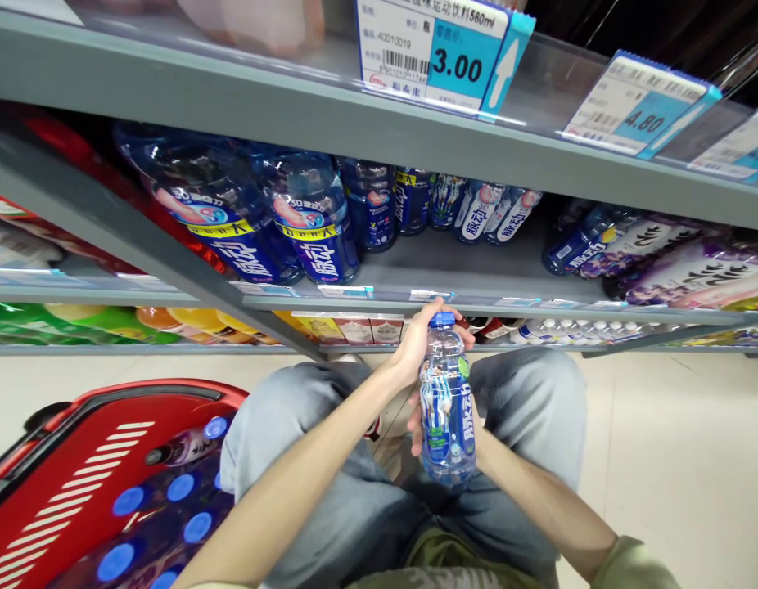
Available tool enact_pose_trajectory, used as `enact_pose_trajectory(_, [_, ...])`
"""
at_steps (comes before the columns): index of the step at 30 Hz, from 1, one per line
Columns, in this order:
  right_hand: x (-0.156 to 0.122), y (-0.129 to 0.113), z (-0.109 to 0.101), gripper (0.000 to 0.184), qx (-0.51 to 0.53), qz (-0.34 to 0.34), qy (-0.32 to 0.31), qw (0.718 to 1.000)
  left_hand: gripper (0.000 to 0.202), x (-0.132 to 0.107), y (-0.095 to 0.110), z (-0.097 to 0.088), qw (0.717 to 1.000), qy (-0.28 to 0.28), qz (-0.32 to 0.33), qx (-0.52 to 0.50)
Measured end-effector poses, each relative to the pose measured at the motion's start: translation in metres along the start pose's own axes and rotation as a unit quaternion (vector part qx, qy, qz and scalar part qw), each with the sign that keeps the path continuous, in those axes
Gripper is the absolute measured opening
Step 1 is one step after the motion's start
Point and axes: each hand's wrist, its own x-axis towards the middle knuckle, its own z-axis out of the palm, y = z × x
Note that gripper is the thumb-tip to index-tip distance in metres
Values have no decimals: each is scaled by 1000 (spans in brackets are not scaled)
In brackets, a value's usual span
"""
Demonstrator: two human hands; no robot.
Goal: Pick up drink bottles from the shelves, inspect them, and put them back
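A clear blue drink bottle (448,409) with a blue cap and a printed label stands roughly upright between my knees, its base toward me. My left hand (414,342) is curled around its neck from behind, just below the cap, with some fingers showing on the far side. Around the lower body, my right hand (416,425) grips from behind; its fingertips show on the left edge and the rest is mostly hidden by the bottle. Just beyond my hands is the edge of a grey shelf (477,274).
Large blue bottles (311,217) stand at the shelf's left, smaller ones further in, and purple-labelled bottles (692,266) lie at the right. Price tags (440,57) line the upper shelf edge. Left of my knee, a red basket (72,466) holds several blue-capped bottles.
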Motion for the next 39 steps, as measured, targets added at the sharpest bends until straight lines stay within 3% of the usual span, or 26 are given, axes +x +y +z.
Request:
enact_pose_trajectory(6, [1,-1,10,73,-26,-22,24,999,49,1,1,-1,1000,-6,1,8])
enact_pose_trajectory(26, [2,-8,16,82,21,-16,1,1000,43,6,4,6,999,35,-19,9])
enact_pose_trajectory(39, [2,-10,16,92,31,9,-21,999,48,7,5,4,1000,22,-22,3])
